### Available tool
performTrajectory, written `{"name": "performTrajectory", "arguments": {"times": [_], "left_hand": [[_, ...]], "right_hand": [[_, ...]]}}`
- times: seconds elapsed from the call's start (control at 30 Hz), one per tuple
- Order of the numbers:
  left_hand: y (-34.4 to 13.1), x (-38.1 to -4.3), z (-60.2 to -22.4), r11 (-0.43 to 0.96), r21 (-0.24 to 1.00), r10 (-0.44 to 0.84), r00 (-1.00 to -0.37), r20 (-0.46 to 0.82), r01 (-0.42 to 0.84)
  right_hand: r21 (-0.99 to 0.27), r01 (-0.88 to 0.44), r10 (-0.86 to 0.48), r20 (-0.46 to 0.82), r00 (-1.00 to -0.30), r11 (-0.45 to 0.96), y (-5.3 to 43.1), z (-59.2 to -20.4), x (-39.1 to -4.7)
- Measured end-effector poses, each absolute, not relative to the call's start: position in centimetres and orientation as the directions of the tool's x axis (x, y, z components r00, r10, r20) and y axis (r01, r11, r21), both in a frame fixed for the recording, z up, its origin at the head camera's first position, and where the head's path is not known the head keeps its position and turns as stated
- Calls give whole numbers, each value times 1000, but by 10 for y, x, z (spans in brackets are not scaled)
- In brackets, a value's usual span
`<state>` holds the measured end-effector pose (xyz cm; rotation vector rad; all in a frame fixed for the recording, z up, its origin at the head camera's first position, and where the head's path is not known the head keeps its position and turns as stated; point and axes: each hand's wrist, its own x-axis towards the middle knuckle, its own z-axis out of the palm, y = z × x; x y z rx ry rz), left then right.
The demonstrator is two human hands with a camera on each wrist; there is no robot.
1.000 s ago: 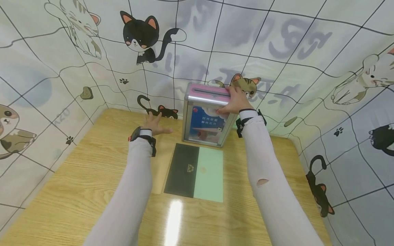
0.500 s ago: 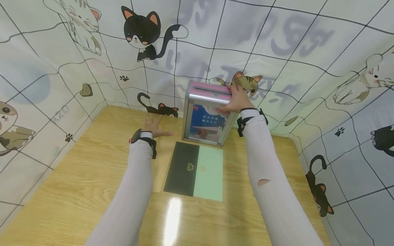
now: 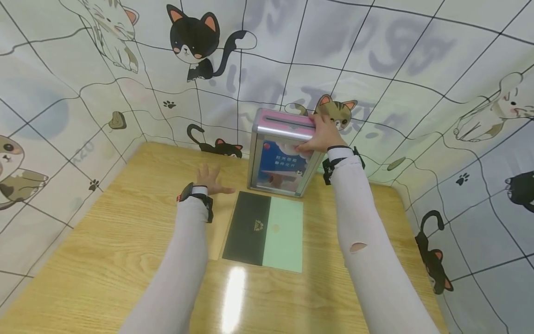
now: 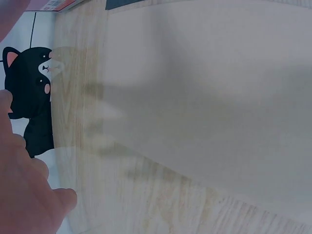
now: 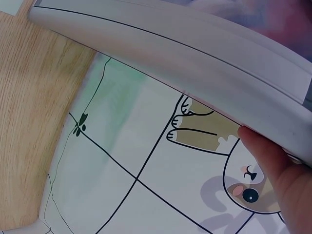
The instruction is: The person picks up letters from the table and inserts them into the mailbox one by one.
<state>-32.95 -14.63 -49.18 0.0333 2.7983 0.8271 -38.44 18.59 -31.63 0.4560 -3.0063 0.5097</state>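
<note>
A slotted box (image 3: 276, 153) with a pink top, silver frame and clear front stands upright against the back wall. My right hand (image 3: 323, 134) grips its top right corner, the thumb on the front. In the right wrist view, fingers (image 5: 273, 165) touch the box's silver edge (image 5: 161, 53). My left hand (image 3: 210, 179) is spread above the far end of a tan sheet (image 3: 221, 232), its shadow falling on that sheet in the left wrist view. Right of it lie a dark sheet (image 3: 247, 227) with a gold emblem and a mint green sheet (image 3: 288, 236); whether these are envelopes or cards, I cannot tell.
A wood-grain table (image 3: 125, 222) spreads beneath everything. Cloth walls (image 3: 267, 69) printed with cats and lines enclose it at the back and both sides. A bright light reflection falls on the table in front of the sheets.
My left hand has drawn back slightly toward me, fingers still spread. The right hand keeps its grip on the box, and the box and sheets stay in place.
</note>
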Motion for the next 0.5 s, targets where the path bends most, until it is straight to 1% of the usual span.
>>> {"name": "performTrajectory", "arguments": {"times": [0.1,0.3,0.5], "left_hand": [[-145,-328,-496,855,518,86,-974,-208,-35],[-143,-324,-507,863,503,93,-963,-251,-47],[-142,-323,-512,861,505,93,-954,-286,-67]], "right_hand": [[-314,-298,-278,108,-954,901,186,-316,-384],[-319,-292,-272,107,-956,902,185,-315,-382],[-320,-288,-268,107,-958,903,186,-315,-382]]}}
